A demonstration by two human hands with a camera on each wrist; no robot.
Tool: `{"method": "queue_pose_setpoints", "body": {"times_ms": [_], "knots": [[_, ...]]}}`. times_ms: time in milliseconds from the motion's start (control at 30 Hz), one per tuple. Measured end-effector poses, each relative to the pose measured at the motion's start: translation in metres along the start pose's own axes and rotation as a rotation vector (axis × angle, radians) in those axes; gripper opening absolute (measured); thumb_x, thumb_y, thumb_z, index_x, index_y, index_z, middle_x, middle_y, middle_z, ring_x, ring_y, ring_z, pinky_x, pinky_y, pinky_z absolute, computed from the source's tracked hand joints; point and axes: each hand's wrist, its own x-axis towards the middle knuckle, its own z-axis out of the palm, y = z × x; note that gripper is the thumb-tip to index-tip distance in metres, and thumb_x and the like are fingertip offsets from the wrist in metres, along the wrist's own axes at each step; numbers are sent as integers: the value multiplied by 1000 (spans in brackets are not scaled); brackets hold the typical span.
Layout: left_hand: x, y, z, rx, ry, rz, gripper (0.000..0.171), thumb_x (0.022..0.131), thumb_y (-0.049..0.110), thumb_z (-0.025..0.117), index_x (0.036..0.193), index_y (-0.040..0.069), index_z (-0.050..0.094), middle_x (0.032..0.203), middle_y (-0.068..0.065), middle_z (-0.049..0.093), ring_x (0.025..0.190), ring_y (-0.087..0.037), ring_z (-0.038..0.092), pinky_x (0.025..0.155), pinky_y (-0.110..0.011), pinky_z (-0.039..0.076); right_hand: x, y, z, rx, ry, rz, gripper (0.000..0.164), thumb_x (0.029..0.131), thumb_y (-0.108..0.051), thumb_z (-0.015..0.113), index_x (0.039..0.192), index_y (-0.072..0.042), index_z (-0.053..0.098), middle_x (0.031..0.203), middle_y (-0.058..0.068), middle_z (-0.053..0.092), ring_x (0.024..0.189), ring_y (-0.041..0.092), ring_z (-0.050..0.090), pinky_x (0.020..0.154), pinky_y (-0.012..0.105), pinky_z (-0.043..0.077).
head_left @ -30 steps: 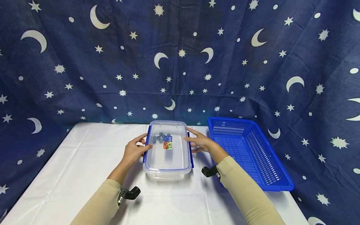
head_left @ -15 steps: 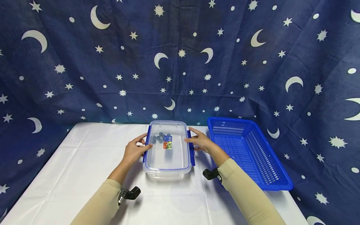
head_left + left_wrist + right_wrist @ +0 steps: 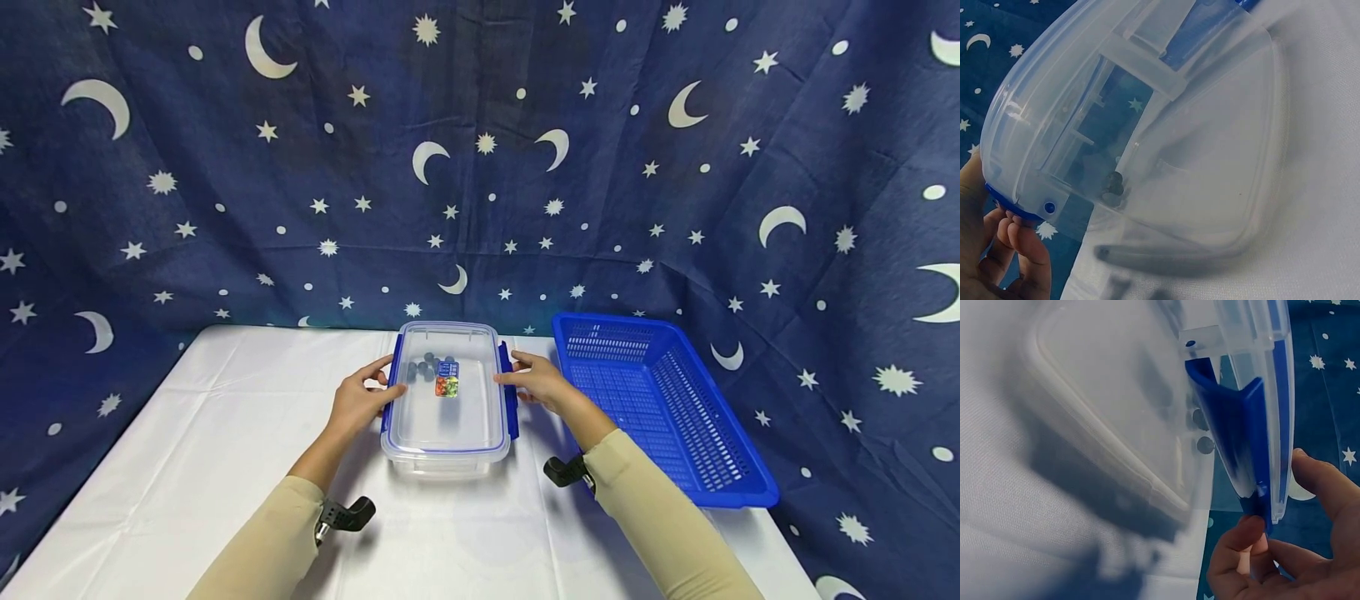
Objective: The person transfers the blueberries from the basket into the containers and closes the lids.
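A clear lidded food storage box (image 3: 450,429) with blue side latches stands on the white cloth. Through its lid show several small dark round things (image 3: 426,367), near a colourful label (image 3: 447,381). My left hand (image 3: 356,402) grips the box's left side, thumb on the lid; its fingers curl up by the left latch (image 3: 1010,205) in the left wrist view. At the other side, my right hand (image 3: 540,382) has its thumb at the lid's edge and curled fingers on the right latch (image 3: 1232,425). That latch stands tilted outward from the box wall.
A blue plastic basket (image 3: 750,487) with slotted walls stands on the table to the right, close to my right forearm. The white tablecloth (image 3: 225,433) spreads to the left and front. A dark blue curtain (image 3: 480,208) with moons and stars hangs behind.
The right latch has swung outward from the box's side. My right hand has shifted slightly right and its fingers have drawn in at the latch. My left hand has stayed put.
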Motion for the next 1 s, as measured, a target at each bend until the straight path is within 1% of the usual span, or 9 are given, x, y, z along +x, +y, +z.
{"method": "queue_pose_setpoints", "body": {"times_ms": [100,233,333,433,533,700,833,933,1000], "knots": [[0,0,0,-1,3,-1,61,83,19,78,140,12,56,98,-2,49,62,0,57,52,-21,57,0,-1,1,-12,8,-19,76,86,-19,77,151,-7,40,128,13,52,92,16,54,66,23,51],[1,0,0,-5,1,0,60,84,20,78,139,12,57,98,-3,49,62,1,57,52,-21,57,-1,-1,1,-1,7,-42,73,84,-15,78,148,-9,45,116,8,53,83,14,52,66,24,51],[2,-1,0,-2,-2,5,60,84,20,78,140,12,56,99,-4,49,63,1,57,52,-21,57,-2,-1,2,9,-9,-58,74,83,-13,78,149,-9,44,105,5,50,75,13,48,62,24,48],[2,-2,1,4,-1,11,60,85,21,77,140,12,56,100,-5,50,62,1,56,52,-21,57,-2,1,2,11,-34,-76,76,83,-12,78,150,-10,42,98,4,47,72,12,48,60,24,47],[2,-3,1,5,-1,14,60,85,21,77,140,11,56,99,-5,49,61,1,55,51,-20,56,-1,4,3,12,-45,-103,77,82,-12,79,149,-10,42,93,4,46,71,12,49,62,26,49],[0,-3,1,2,-6,8,60,84,21,77,140,11,56,99,-5,49,62,0,56,50,-20,56,2,8,5,-32,-23,-186,77,80,-14,82,147,-8,44,94,5,48,72,13,50,64,29,50],[0,-3,1,-1,-9,6,60,85,21,77,140,11,55,101,-6,49,63,-1,56,50,-20,56,4,10,6,-78,-32,-253,75,80,-15,81,146,-6,46,99,9,48,79,16,53,70,32,53],[1,-2,0,-2,-10,4,61,85,20,77,140,11,55,101,-6,49,63,-1,56,50,-21,56,4,10,5,-82,-49,-278,73,81,-14,80,146,-5,46,100,11,48,80,17,53,71,34,53],[1,-2,0,-1,-11,1,61,84,20,77,141,11,55,101,-6,49,62,-2,55,50,-21,56,4,10,5,-78,-57,-283,73,81,-13,79,146,-5,46,99,11,48,79,17,51,69,32,52]]}}
